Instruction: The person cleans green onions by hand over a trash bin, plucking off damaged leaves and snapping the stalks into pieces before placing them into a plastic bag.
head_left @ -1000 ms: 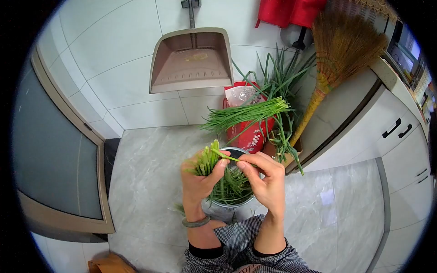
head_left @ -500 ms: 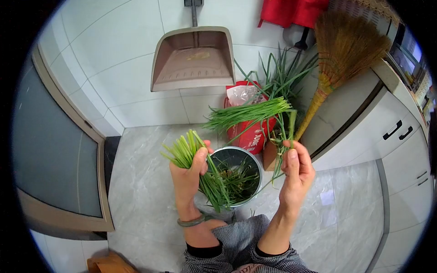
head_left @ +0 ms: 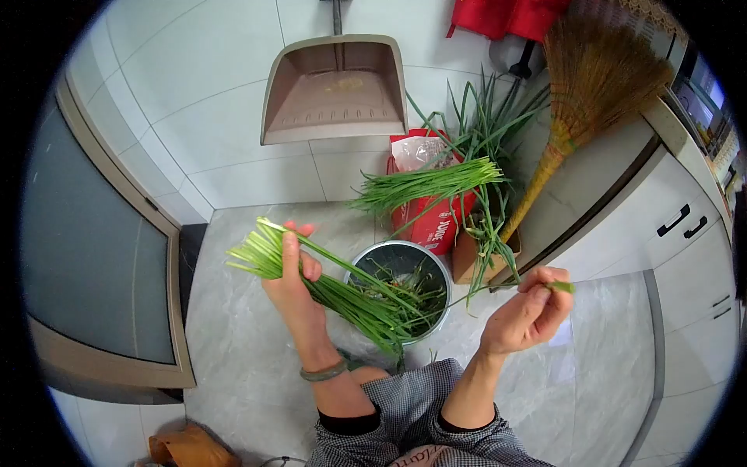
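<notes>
A bunch of green chives (head_left: 342, 303) is gripped in my left hand (head_left: 292, 292), pale stem ends pointing left and leafy ends hanging over a metal-rimmed bin (head_left: 449, 292). Off to the right of the bin, my right hand (head_left: 523, 321) is closed, fingers pinched on a green chive leaf (head_left: 560, 287) whose end pokes out past them. A thin green strand runs from near that hand toward the bin. Green scraps (head_left: 420, 292) lie inside the bin, partly covered by the bunch.
Another chive bundle (head_left: 428, 185) rests across a red bag (head_left: 428, 226). Scallions (head_left: 490, 128) stand behind it, near a cardboard box (head_left: 467, 261). A broom (head_left: 556, 148) leans at the right by white cabinets (head_left: 622, 241). A dustpan (head_left: 334, 93) hangs on the tiled wall.
My right hand has moved right and down, away from the bin, with the leaf. My left hand has shifted left, and the bunch now lies flatter, its stems pointing further left.
</notes>
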`<state>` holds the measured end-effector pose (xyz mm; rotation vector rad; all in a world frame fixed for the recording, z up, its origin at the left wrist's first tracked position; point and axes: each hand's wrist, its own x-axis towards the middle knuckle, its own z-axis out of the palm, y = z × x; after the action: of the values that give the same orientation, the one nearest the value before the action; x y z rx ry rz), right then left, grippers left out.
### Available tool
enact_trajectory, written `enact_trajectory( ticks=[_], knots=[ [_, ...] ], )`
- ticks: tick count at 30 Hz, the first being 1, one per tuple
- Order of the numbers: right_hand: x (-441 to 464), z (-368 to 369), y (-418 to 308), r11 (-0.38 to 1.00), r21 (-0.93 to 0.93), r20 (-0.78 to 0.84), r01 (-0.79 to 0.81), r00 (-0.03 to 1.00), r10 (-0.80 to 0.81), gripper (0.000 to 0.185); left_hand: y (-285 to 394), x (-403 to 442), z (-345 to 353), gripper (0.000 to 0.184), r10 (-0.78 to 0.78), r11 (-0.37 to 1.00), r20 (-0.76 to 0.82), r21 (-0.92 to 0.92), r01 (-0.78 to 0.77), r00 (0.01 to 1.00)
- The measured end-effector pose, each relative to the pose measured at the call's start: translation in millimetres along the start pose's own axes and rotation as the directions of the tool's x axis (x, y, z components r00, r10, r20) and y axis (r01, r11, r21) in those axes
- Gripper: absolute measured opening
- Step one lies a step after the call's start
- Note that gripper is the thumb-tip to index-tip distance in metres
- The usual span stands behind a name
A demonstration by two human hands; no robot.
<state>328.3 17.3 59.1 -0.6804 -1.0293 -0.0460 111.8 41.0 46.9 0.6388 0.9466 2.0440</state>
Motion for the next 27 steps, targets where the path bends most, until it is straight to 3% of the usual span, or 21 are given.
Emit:
enact_trajectory(
  ticks=[2, 4, 6, 8, 10, 13, 14, 16, 18, 20, 22, 23, 24, 25, 26, 27],
  knots=[
    [4.2, -11.8, 2.5, 0.97, -0.155, -0.043, 0.19, 0.979, -0.199, 0.013, -0.9, 2.8, -5.7, 0.025, 0.023, 0.999, -0.041, -0.031, -0.025, 0.999],
    [9.0, -17.5, 4.1, 0.955, -0.178, -0.25, 0.236, 0.928, -0.276, 0.017, -2.1, 5.9, -11.7, 0.029, 0.11, 0.987, -0.192, -0.096, -0.13, 0.975],
    [20.6, -27.6, -3.0, 0.934, -0.194, -0.38, 0.3, 0.855, -0.354, 0.016, 1.9, 7.5, -15.3, 0.031, 0.143, 0.982, -0.234, -0.089, -0.167, 0.962],
    [33.7, -42.3, -23.4, 0.927, -0.172, -0.427, 0.333, 0.823, -0.375, 0.016, 10.4, 5.9, -14.7, 0.028, 0.294, 0.945, -0.403, -0.017, -0.328, 0.867],
    [37.1, -46.9, -31.0, 0.91, -0.193, -0.373, 0.367, 0.831, -0.414, 0.018, 17.3, 1.8, -12.3, 0.025, 0.325, 0.936, -0.422, 0.016, -0.352, 0.846],
    [34.9, -32.3, -33.0, 0.947, -0.043, -0.419, 0.317, 0.855, -0.305, 0.017, 24.7, -1.1, -18.7, 0.024, 0.347, 0.928, -0.47, 0.045, -0.371, 0.812],
    [25.6, -37.4, -23.6, 0.959, 0.054, -0.352, 0.277, 0.905, -0.241, 0.016, 28.4, -3.0, -17.2, 0.024, 0.345, 0.929, -0.469, 0.044, -0.368, 0.813],
    [9.5, -11.3, -5.9, 0.983, 0.037, -0.452, 0.179, 0.881, -0.143, 0.017, 38.7, -7.1, -11.6, 0.024, 0.429, 0.881, -0.542, 0.074, -0.467, 0.723],
    [-14.6, 7.1, 14.5, 0.994, 0.076, -0.321, 0.08, 0.946, -0.051, 0.017, 46.5, -10.2, -16.4, 0.024, 0.465, 0.86, -0.541, 0.087, -0.503, 0.701],
    [-31.0, 20.6, 20.2, 0.964, -0.057, -0.069, -0.26, 0.964, 0.256, 0.017, 54.7, -14.7, -19.9, 0.024, 0.53, 0.801, -0.534, 0.061, -0.595, 0.659],
    [-38.0, 27.0, 34.5, 0.869, -0.31, 0.33, -0.385, 0.814, 0.478, 0.021, 60.4, -19.0, -21.8, 0.027, 0.543, 0.788, -0.528, 0.053, -0.613, 0.653],
    [-47.1, 24.8, 47.2, 0.814, -0.459, 0.549, -0.356, 0.607, 0.575, 0.025, 63.1, -20.2, -23.5, 0.026, 0.537, 0.778, -0.513, -0.004, -0.628, 0.669],
    [-57.5, 22.8, 62.1, 0.763, -0.587, 0.686, -0.271, 0.332, 0.647, 0.029, 65.7, -21.2, -25.2, 0.025, 0.532, 0.765, -0.498, -0.063, -0.641, 0.684],
    [-79.9, 15.0, 67.0, 0.717, -0.697, 0.703, 0.013, 0.206, 0.68, 0.03, 66.7, -23.0, -29.3, 0.025, 0.536, 0.762, -0.499, -0.06, -0.645, 0.68],
    [-97.1, 8.1, 65.7, 0.628, -0.715, 0.679, 0.308, 0.091, 0.729, 0.031, 66.2, -24.5, -34.7, 0.022, 0.514, 0.782, -0.422, -0.128, -0.61, 0.747],
    [-81.4, 13.2, 60.7, 0.549, -0.834, 0.542, 0.053, -0.106, 0.834, 0.036, 66.4, -23.2, -36.3, 0.02, 0.491, 0.798, -0.336, -0.196, -0.569, 0.804]
  ],
)
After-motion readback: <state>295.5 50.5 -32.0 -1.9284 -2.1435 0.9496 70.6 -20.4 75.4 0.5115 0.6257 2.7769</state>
